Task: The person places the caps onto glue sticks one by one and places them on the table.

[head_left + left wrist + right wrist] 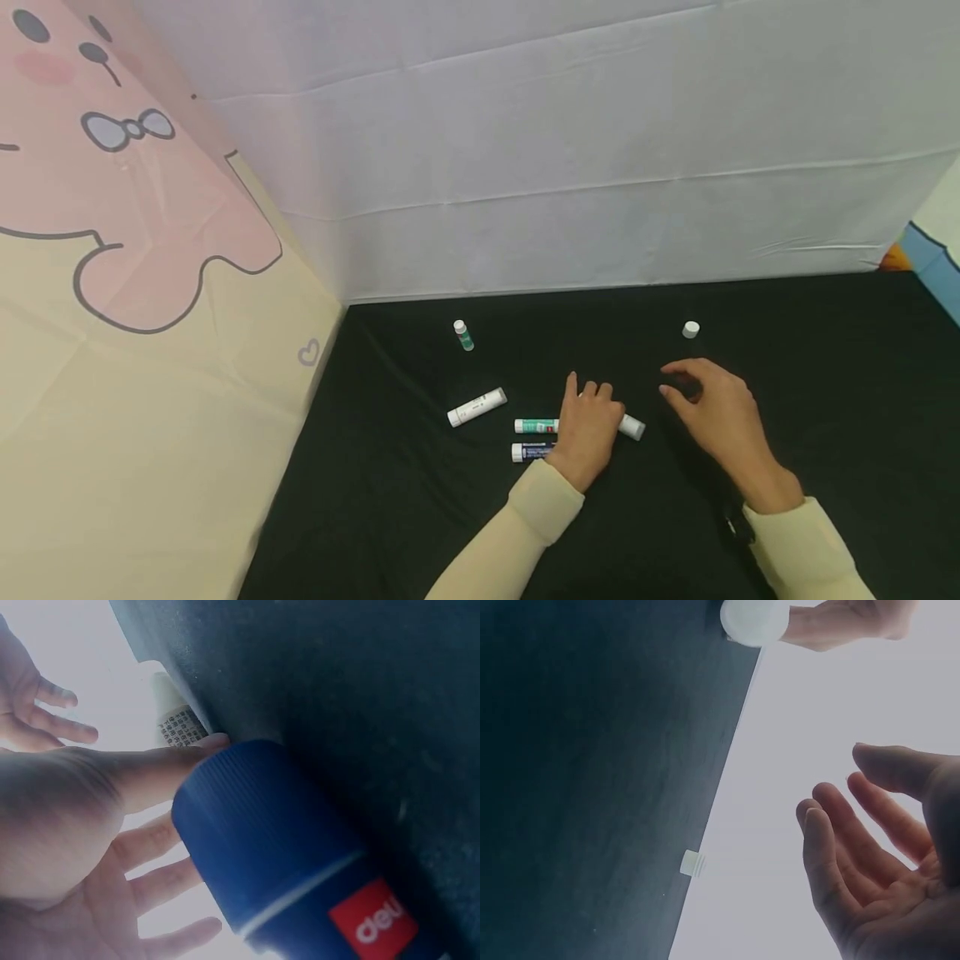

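My left hand (588,429) pinches a white glue stick (632,427) between thumb and index finger, while its other fingers stick out. Printed text on this glue stick (180,724) shows behind the thumb in the left wrist view; much of it is hidden by the hand. Close under that wrist lies a dark blue glue stick (270,840) with a red label. A green glue stick (536,426) lies just left of the hand, partly covered. My right hand (716,408) hovers with its fingers loosely bent and holds nothing. Beyond it, a small white cap (691,330) sits on the table.
Another white glue stick (477,407) lies at a slant to the left on the black tablecloth (390,517). Farther back is a small green glue stick (463,335) with a white cap. A pale cloth wall (600,233) borders the table's far edge.
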`<move>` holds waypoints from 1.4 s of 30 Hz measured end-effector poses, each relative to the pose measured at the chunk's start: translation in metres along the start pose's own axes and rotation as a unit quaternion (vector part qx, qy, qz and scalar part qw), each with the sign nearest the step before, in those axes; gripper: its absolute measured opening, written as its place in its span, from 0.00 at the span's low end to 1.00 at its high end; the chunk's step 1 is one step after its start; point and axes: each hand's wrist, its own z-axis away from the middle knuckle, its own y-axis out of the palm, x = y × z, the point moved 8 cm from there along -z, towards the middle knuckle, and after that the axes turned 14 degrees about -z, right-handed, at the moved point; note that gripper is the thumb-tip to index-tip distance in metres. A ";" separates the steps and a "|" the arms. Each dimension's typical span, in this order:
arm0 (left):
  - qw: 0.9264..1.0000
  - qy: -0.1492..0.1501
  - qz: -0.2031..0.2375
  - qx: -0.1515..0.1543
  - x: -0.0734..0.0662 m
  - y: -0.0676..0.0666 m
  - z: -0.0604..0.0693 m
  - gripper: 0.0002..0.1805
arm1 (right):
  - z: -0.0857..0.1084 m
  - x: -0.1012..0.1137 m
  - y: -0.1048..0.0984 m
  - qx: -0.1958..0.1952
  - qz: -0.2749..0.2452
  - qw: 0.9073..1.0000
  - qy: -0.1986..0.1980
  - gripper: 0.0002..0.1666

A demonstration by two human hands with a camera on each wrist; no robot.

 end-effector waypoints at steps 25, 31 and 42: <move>0.991 -0.081 0.093 -0.044 0.064 -0.007 0.023 0.30 | -0.031 -0.028 -0.015 -0.029 0.008 0.999 0.012 0.18; 0.960 -0.185 0.203 -0.049 0.117 0.007 0.036 0.25 | -0.037 -0.033 -0.018 -0.042 0.007 0.999 0.015 0.20; 0.859 -0.382 0.334 -0.075 0.201 0.055 0.065 0.20 | -0.046 -0.038 -0.019 -0.057 0.007 0.998 0.018 0.22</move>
